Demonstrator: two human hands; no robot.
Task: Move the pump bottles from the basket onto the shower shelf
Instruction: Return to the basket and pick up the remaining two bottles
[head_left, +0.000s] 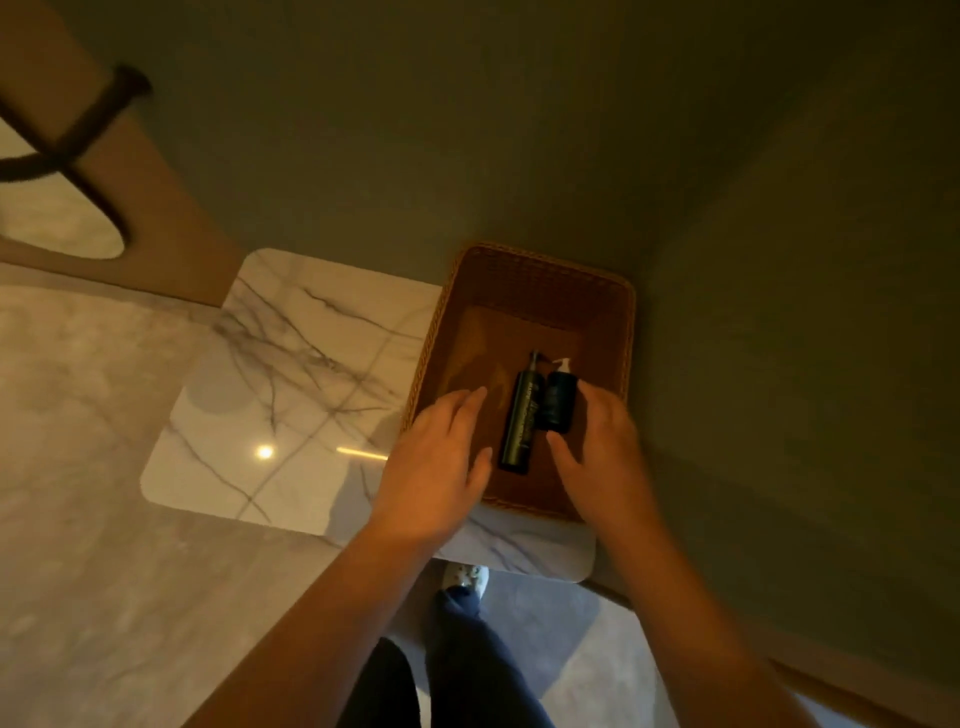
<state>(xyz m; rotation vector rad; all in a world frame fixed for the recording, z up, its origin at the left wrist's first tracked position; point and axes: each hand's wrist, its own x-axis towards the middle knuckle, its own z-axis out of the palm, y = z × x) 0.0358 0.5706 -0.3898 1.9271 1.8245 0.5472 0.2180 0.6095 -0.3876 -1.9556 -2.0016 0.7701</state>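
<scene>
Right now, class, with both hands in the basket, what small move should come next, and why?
Probably close the right hand round the short bottle: its thumb and fingers flank the bottle without gripping it, where it lies in the basket.

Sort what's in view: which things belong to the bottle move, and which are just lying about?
Job:
- wicker basket
- tall dark pump bottle
- short bottle with white pump
- left hand
- right hand
(The shower shelf is not in view.)

Lying about:
- marble tabletop
- light shoe
- dark curved frame
</scene>
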